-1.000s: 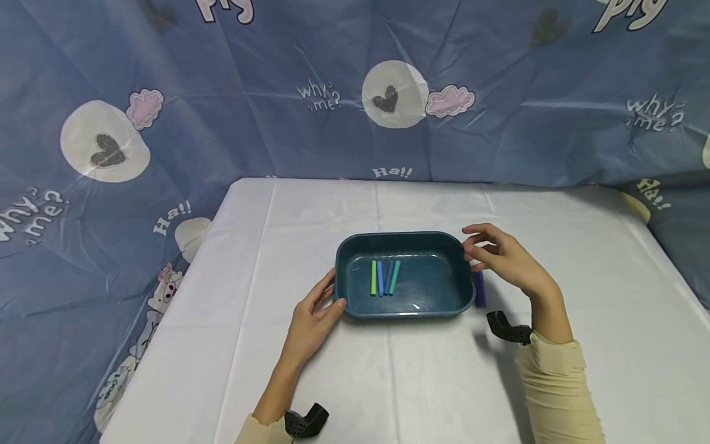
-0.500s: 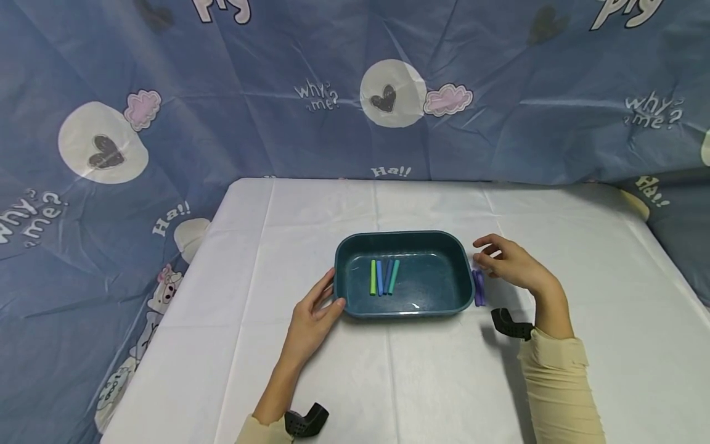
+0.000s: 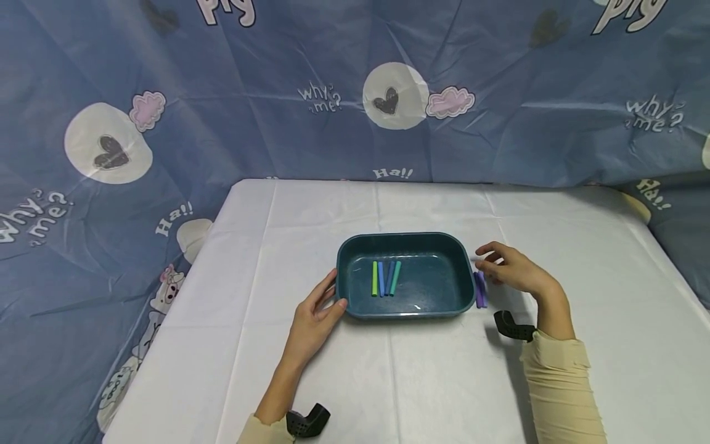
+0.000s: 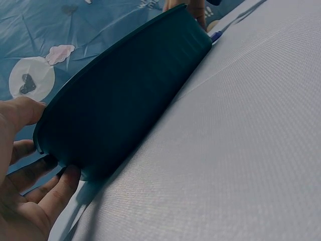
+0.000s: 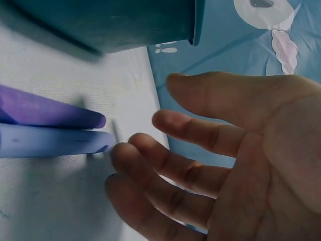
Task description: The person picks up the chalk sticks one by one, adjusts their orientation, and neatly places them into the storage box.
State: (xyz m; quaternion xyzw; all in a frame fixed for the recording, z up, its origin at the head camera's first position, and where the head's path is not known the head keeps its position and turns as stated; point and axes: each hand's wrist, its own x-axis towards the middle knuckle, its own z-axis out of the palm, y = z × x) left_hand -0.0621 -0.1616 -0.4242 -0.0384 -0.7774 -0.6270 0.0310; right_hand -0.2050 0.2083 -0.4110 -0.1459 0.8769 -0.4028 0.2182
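A dark teal rectangular tray (image 3: 432,302) stands on the white cloth. My left hand (image 3: 312,320) holds its left end; in the left wrist view the thumb lies at the rim and the fingers touch the end wall. Inside the tray lie several short coloured sticks: lime green (image 3: 374,279), light blue (image 3: 381,279), dark blue (image 3: 389,279) and turquoise (image 3: 395,279). Just right of the tray, two purplish sticks (image 3: 480,290) lie side by side on the cloth. My right hand (image 3: 513,268) hovers beside them, fingers loosely bent and holding nothing; its fingertips (image 5: 123,153) are close to the stick ends.
A white cloth (image 3: 310,394) covers the table. Blue patterned fabric (image 3: 310,135) hangs behind it and along the left side. A black wrist camera (image 3: 513,327) is worn on the right wrist, another black camera (image 3: 307,421) on the left.
My right hand has moved off the tray's right rim, a little right and towards me, to the purplish sticks. The left hand and the tray stay in place.
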